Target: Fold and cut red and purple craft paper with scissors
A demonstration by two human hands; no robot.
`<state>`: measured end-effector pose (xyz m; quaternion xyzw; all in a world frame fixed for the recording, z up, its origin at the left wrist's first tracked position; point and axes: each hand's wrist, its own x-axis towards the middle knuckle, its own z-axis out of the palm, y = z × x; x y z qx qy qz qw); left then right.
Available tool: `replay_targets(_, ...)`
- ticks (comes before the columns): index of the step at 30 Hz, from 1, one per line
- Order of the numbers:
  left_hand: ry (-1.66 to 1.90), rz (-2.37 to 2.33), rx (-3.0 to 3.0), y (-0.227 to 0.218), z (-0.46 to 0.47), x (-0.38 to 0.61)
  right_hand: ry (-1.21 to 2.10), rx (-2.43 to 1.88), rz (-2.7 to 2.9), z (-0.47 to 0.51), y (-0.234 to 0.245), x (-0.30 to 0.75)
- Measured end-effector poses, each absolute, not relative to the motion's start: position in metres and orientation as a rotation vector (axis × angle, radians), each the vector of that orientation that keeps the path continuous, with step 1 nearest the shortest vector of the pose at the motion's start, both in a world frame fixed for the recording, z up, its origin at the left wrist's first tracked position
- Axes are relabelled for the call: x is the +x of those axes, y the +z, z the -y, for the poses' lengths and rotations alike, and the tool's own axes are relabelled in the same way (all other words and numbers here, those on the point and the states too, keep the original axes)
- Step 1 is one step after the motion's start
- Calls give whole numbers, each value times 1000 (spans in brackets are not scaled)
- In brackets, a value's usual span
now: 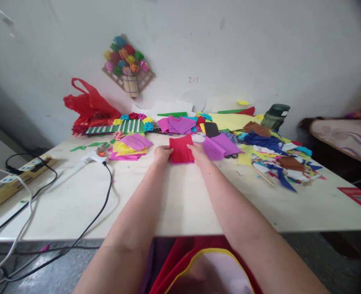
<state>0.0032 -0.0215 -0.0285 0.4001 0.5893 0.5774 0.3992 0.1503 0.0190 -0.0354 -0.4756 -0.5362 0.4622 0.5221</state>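
A red square of crepe paper (181,149) is stretched between my two hands, with a thin purple edge showing under its lower side. My left hand (163,155) pinches its left edge, thumb on top. At the right edge, my right hand (198,154) grips it the same way. Purple paper sheets (220,146) lie just right of my right hand, partly over dark scissor handles (232,155). To the left sits a stack of pink and yellow paper squares (131,147). Behind the red paper are more purple pieces (178,124) and a dark phone (211,130).
A white glue gun (95,156) with a black cord lies left, near a power strip (18,179). Paper scraps (286,161) and a wooden stick (264,176) cover the right side. Paper roses on a green board (116,128), a red bag (90,104) and a dark bottle (275,117) stand behind.
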Motion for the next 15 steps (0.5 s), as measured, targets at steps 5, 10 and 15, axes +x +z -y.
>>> replay_targets(5,1459,-1627,1065,-29,21,3,758,-1373,1551,-17,-28,152)
replay_targets(10,1455,-1707,1101,-32,17,2,464,-1538,1744,-8,-19,153)
replay_targets(15,1465,-1705,1120,-34,16,3,474,-1582,1693,-5,-23,153)
